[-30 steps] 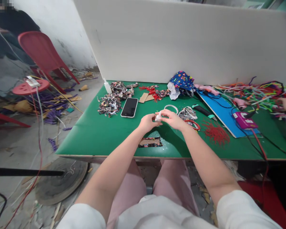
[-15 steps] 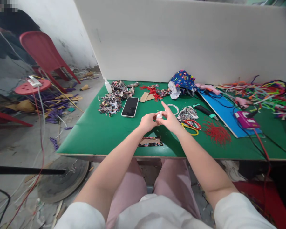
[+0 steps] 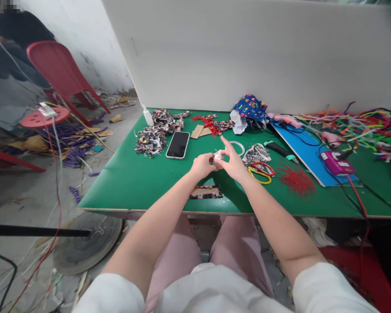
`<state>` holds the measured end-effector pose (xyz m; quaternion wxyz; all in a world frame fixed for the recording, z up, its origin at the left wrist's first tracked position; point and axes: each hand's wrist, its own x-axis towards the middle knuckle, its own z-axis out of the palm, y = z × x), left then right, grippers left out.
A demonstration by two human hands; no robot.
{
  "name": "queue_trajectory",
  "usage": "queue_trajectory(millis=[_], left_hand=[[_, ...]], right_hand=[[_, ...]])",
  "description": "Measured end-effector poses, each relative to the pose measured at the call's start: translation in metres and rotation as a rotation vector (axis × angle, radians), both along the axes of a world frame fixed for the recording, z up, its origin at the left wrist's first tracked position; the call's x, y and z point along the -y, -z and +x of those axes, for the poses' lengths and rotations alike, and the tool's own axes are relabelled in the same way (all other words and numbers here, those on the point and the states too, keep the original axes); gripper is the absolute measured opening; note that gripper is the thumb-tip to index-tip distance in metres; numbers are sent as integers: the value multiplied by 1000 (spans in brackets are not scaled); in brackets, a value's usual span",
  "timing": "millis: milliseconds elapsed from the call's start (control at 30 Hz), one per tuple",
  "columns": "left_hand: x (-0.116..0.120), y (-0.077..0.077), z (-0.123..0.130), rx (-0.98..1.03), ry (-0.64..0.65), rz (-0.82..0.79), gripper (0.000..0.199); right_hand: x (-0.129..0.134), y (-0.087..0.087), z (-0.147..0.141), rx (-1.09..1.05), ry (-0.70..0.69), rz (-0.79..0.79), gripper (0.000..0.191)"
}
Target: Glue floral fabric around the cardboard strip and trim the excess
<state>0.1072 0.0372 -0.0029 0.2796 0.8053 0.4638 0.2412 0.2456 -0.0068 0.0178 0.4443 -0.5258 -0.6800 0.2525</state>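
Observation:
My right hand pinches a small white object with a narrow tip above the table, its index finger pointing up and away. Around the near side of the same object, my left hand has its fingers closed; part of the object is hidden by the fingers. Below the hands lies a flat cardboard strip edged with patterned fabric. To the right of my right hand are scissors with red and yellow handles, a patterned fabric bundle and a white ring.
The green table also bears a phone, fabric scraps, a white dropper bottle, a cutter knife, red threads, a blue board and a purple box with cables. A person sits beyond a red chair.
Hardly anything differs. Both hands stay together at the white object, with only slight finger movement, and the view shifts a little.

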Motion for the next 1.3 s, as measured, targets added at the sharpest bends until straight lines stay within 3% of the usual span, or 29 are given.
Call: queue_trajectory(millis=[100,200,300,500,667,767,967,1167,1300], left_hand=[[0,1,0,-2,3,-1,22],[0,1,0,-12,0,2,20],[0,1,1,-10,-5,-1,20],[0,1,1,-3,-5,-4,24],[0,2,1,-11,-8,5,21],[0,0,1,-9,-10,0,18],[0,1,1,0,-2,-11,23],[0,1,0,-7,2,-13,24],[1,-1,0,3,8,-22,26]], right_hand=[[0,0,3,-22,-67,-1,89],[-2,1,1,39,67,44,98],[-3,1,-1,67,117,79,91],[-2,0,4,-58,-113,37,89],[-4,7,1,16,104,63,105],[-3,8,0,24,123,57,98],[0,5,5,-87,-68,-6,91],[-2,6,1,20,121,54,88],[-2,3,3,28,86,59,73]])
